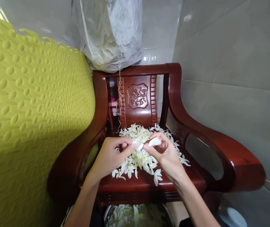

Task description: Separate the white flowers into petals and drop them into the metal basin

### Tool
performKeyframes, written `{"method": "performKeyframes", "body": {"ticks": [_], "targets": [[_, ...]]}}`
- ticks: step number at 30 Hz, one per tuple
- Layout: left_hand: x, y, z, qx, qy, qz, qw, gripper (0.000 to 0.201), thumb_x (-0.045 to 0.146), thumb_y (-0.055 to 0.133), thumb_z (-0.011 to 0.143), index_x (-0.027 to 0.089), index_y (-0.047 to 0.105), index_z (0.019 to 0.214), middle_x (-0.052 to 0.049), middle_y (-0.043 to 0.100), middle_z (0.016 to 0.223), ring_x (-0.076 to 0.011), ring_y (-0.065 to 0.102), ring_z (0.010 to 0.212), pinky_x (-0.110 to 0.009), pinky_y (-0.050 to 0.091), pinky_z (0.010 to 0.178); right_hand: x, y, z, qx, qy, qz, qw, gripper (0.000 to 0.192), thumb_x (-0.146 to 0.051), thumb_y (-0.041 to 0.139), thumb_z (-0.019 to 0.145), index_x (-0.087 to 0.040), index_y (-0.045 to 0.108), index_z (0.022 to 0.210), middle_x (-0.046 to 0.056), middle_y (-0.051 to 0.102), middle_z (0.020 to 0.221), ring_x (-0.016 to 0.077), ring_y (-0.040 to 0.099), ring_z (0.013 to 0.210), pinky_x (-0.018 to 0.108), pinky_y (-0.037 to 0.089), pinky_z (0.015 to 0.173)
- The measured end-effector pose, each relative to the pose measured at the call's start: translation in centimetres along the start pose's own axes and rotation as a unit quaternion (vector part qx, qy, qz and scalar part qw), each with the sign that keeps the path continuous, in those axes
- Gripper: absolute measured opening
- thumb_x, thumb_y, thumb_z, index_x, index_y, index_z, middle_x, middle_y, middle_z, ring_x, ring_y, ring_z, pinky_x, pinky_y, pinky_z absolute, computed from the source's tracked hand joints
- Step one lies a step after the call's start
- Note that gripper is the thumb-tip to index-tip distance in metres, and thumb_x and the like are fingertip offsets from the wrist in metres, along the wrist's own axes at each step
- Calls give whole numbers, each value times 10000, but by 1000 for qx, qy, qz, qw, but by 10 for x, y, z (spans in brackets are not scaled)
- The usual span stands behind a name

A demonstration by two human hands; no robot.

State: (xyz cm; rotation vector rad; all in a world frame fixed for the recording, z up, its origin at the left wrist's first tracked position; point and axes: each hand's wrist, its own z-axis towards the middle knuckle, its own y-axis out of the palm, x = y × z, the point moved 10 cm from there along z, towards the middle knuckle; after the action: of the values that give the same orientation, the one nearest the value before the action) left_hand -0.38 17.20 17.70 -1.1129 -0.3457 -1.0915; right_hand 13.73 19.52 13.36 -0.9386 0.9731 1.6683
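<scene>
Left hand [110, 154] and right hand [164, 153] fingers pinch one white flower [149, 143] over the flower pile [139, 151] on chair seat [135, 184] | many unsorted | bowl [135, 216] below holds some, likely midway.

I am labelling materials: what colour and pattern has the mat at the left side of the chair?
The mat is yellow-green, embossed with raised dots and ovals; the head view shows it.

Home: carved wooden armchair [146, 104], tiled walls [231, 63]
</scene>
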Motion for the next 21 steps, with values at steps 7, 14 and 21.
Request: {"method": "performKeyframes", "body": {"ticks": [7, 14, 21], "targets": [[-14, 12, 7, -40, -24, -109, 993, 207, 243, 554, 838, 155, 595, 655, 42, 521, 524, -83, 467, 499, -204, 359, 508, -2, 5, -1, -16, 3, -14, 1000, 271, -311, 722, 750, -221, 486, 851, -59, 473, 648, 103, 438, 575, 211, 346, 517], [-22, 19, 6, -65, -33, -135, 988, 222, 223, 498, 866, 162, 531, 654, 58, 508, 498, -76, 458, 481, -208, 364, 527, -3, 5, -4, -10, -10, -51, 999, 291, -282, 704, 765, -229, 449, 895, -63, 490, 653, 109, 470, 600, 204, 376, 507], [-25, 15, 7, -18, -37, -116, 992, 198, 215, 506, 865, 165, 536, 676, 49, 532, 560, -89, 489, 553, -211, 371, 568, 12, 1, 1, -15, 42, -1, 999, 359, -290, 754, 702, -237, 482, 930, -75, 538, 621, 92, 485, 523, 199, 386, 478]]}}
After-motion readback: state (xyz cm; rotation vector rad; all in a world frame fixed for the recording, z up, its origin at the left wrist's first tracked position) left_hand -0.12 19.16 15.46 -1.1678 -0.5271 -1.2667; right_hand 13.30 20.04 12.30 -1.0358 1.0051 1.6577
